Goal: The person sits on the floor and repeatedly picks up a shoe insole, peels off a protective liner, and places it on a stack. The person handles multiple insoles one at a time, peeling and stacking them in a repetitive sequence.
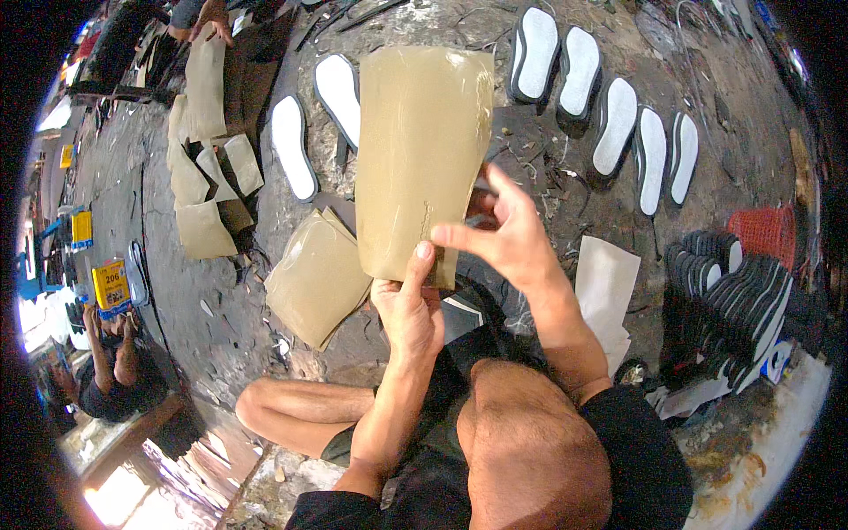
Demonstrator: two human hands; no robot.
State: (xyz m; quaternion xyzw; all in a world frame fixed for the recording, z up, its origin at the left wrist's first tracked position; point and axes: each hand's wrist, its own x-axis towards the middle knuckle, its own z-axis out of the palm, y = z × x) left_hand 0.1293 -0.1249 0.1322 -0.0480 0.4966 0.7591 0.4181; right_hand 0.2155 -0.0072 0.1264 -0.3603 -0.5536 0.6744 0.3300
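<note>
A tan, glossy sheet [420, 141] is held up in front of me, wider at its top than at its bottom. My left hand [408, 314] pinches its lower edge, thumb on the front and fingers behind. At the sheet's lower right edge is my right hand [512, 231], its thumb stretched across the front and its index finger apart, pointing up beside the edge. Its other fingers are partly hidden, so firm contact is unclear. A stack of similar tan sheets [318, 278] lies on the floor left of my left hand.
White-topped, dark-edged shoe soles [294, 146] lie left and right of the sheet. More tan pieces [205, 231] lie farther left. A pale sheet [605, 283], stacked dark soles [742, 291] and a red basket [764, 231] are at right. Other people's hands [212, 19] show at left.
</note>
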